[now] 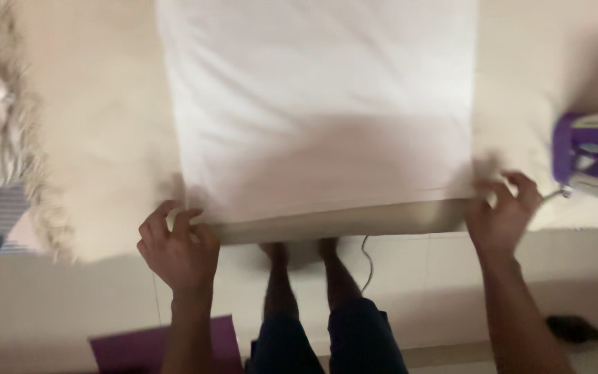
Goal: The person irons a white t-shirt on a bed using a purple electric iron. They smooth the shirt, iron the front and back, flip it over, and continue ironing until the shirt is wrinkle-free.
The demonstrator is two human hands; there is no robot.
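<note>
The cream padded table (98, 138) carries a large white rectangular cloth (323, 104), soft, light and likely slippery, best taken at its near corners. The left hand (178, 249) pinches the seven o'clock corner, the right hand (503, 211) the four o'clock corner, fingers curled shut; a purple-and-white iron (590, 156) stands at three o'clock.

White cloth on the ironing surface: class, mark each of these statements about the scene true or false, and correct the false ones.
1. Both hands grip the near edge of the white cloth. True: the left hand and the right hand each hold a near corner.
2. A purple and white iron stands to the right. True.
3. The iron rests on top of the white cloth. False: it stands apart, on the cream surface beside the cloth.
4. The person wears shoes. False: the feet look bare.
5. A purple mat lies on the floor at lower left. True.
</note>
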